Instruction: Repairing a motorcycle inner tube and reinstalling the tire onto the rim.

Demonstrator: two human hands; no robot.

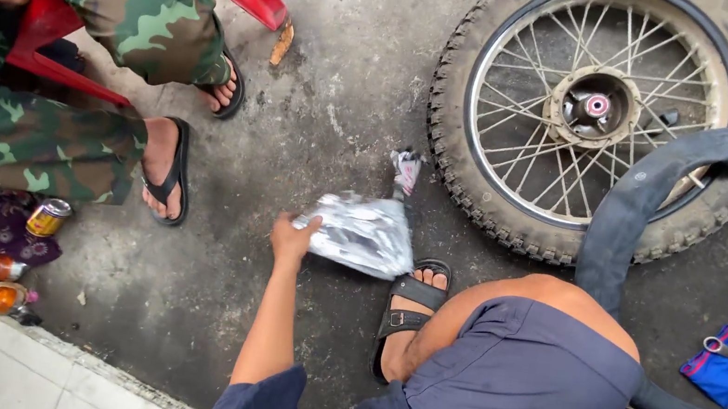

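Knee in blue shorts (532, 349) sits closest; at ten o'clock from it, the left hand (292, 237) pinches a crinkled plastic packet (362, 232) on the floor, unopened. At one o'clock lies the wheel (601, 114), its inner tube (645, 204) already out. Right hand unseen.

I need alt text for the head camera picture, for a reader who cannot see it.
Seen from above, the person's left hand grips a clear plastic bag on a concrete floor, beside a spoked motorcycle wheel and a black inner tube. Another person in camouflage trousers sits nearby.
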